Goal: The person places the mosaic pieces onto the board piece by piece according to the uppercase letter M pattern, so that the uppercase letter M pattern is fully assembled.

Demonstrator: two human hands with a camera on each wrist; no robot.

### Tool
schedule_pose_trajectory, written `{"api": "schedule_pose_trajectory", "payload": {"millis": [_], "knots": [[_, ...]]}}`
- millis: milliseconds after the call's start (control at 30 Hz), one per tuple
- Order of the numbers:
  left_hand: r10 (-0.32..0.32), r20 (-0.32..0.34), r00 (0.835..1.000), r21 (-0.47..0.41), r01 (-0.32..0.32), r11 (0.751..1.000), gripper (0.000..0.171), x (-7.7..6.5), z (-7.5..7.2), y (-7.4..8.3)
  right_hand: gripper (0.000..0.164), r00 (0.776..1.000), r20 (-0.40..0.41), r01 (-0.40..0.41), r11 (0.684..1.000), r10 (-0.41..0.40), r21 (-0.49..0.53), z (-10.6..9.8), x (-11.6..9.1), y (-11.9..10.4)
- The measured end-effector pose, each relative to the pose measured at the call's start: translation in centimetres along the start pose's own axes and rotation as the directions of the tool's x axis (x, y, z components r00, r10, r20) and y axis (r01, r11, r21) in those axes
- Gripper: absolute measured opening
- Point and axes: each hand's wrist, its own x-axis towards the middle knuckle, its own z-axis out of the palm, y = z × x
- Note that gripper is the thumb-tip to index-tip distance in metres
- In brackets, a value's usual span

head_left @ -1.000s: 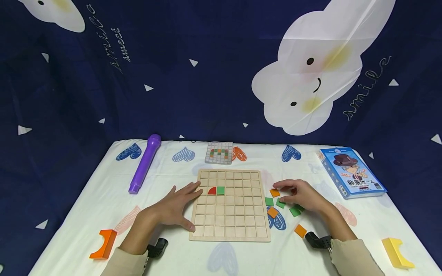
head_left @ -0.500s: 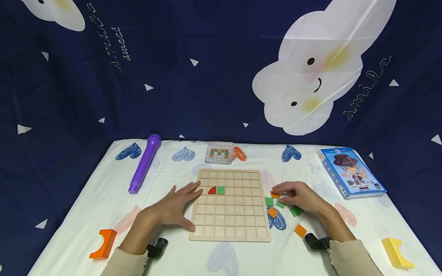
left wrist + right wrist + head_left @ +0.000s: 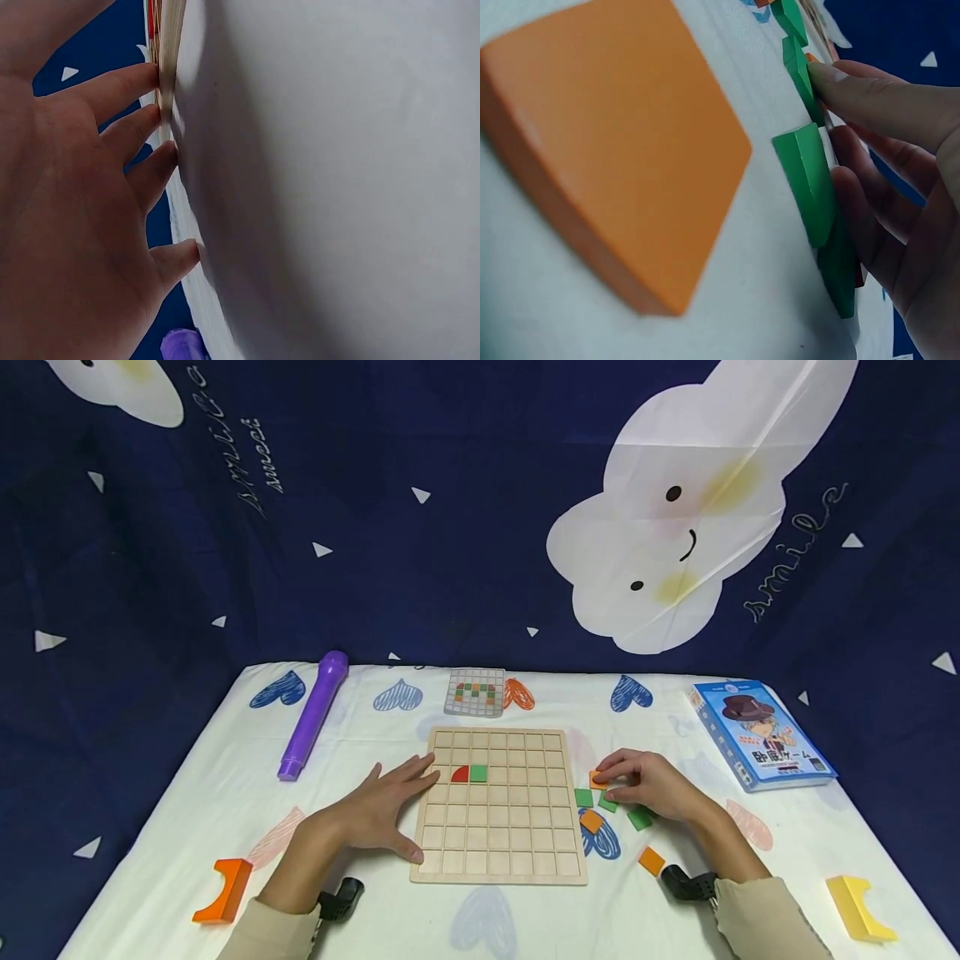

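Observation:
A square wooden grid board point(image 3: 517, 839) lies mid-table, a red quarter-round tile point(image 3: 461, 774) and a green square tile point(image 3: 477, 773) side by side in its cells. My left hand point(image 3: 375, 810) is spread along the board's left edge, fingertips and thumb at the rim. To the right of the board, my right hand point(image 3: 652, 785) is over a loose group of tiles. Its index fingertip is on an orange tile point(image 3: 597, 780), and its thumb tip is at a green tile point(image 3: 608, 801). Several more green tiles point(image 3: 807, 180) lie under its other fingers, partly hidden.
A small pattern card point(image 3: 475, 693) lies behind the board. Around it are a purple microphone-shaped stick point(image 3: 313, 718), a blue game box point(image 3: 765, 735), an orange arch block point(image 3: 225, 892) and a yellow one point(image 3: 858, 910). Near my right wrist lies an orange tile point(image 3: 652, 862).
My right fingers have shifted slightly over the orange tile, index fingertip now on it. My left hand and the tiles on the board have stayed put.

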Motion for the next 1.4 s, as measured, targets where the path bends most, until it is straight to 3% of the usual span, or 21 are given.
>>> {"api": "schedule_pose_trajectory", "payload": {"millis": [767,1100,1400], "knots": [[0.008,0.000,1.000,-0.002,-0.008,1.000,0.116,0.0,-0.1,-0.1,0.020,0.998,-0.017,-0.061,0.997,0.062,0.055,-0.4,0.4,-0.8],[0.011,-0.001,1.000,0.002,-0.011,1.000,0.117,0.1,0.0,-0.2,0.021,0.996,-0.040,-0.081,0.996,0.080,-0.035,-1.4,0.7,-1.3],[0.000,-0.006,1.000,0.013,0.000,1.000,0.116,0.0,0.0,-0.1,0.021,0.998,-0.049,-0.034,0.999,0.033,-0.031,-1.0,1.4,-1.7]]}}
